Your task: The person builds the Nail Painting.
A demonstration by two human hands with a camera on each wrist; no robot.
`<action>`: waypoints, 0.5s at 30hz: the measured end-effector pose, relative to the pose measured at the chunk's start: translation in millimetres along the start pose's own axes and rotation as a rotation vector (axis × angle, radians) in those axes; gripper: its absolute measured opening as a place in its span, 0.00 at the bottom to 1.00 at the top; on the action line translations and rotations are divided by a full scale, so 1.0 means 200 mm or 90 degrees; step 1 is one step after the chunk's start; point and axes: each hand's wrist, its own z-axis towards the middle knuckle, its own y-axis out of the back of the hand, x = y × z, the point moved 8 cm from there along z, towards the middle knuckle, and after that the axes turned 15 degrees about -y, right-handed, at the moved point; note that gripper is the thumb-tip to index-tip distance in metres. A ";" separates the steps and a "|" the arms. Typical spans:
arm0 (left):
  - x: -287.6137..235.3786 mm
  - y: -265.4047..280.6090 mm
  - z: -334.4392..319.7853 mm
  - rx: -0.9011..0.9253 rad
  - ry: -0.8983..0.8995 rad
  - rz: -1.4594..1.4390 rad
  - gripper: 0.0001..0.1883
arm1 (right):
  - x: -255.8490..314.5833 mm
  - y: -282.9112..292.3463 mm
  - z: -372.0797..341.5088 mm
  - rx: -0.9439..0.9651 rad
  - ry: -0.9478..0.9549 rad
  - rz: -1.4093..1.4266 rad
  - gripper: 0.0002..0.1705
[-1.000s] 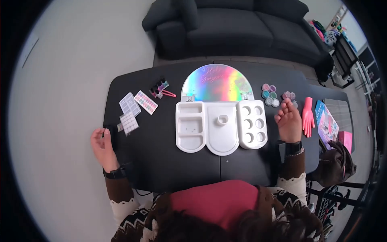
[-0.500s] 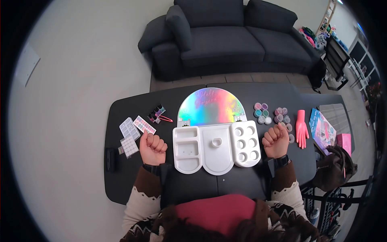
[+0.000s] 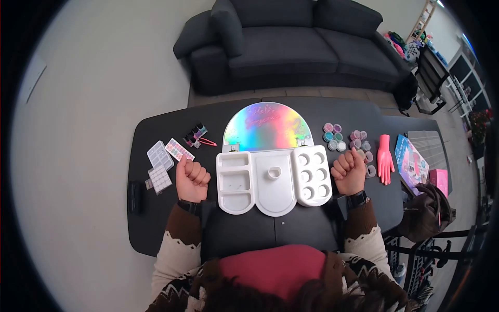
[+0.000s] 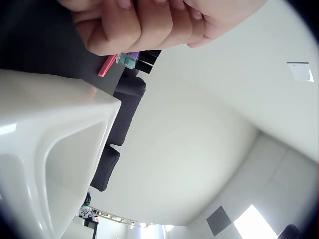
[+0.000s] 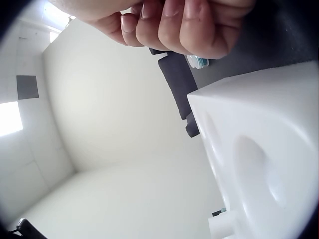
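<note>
Both hands are curled into fists with nothing visible in them. The left hand lies left of a white three-part tray; in the left wrist view its curled fingers are above the tray's edge. On the other side is the right hand, beside the tray's section of round wells and near small glitter pots. In the right wrist view its fingers are folded into the palm. A holographic half-round lid stands behind the tray, and a small white ring sits on the middle section.
Left on the black table are clear cases, a nail sheet, small bottles and a black case. To the right lie a pink model hand, a printed package, a pink box and a dark bag.
Both hands have gone from loosely open to fists. The left hand has moved right, from the table's left edge to near the tray; the right has come slightly inward. The head view has also shifted.
</note>
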 end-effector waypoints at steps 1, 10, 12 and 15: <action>-0.01 -0.01 0.00 0.001 0.000 0.001 0.30 | 0.00 0.00 0.01 0.001 0.000 0.001 0.29; 0.00 -0.02 -0.01 0.022 0.004 0.042 0.28 | 0.01 0.02 0.02 0.013 -0.012 -0.042 0.27; -0.01 -0.01 0.00 0.068 0.024 0.044 0.25 | 0.01 0.00 0.02 0.040 -0.021 -0.076 0.26; -0.08 -0.15 0.00 0.147 -0.015 0.103 0.17 | 0.16 -0.21 -0.07 0.009 0.134 -0.369 0.16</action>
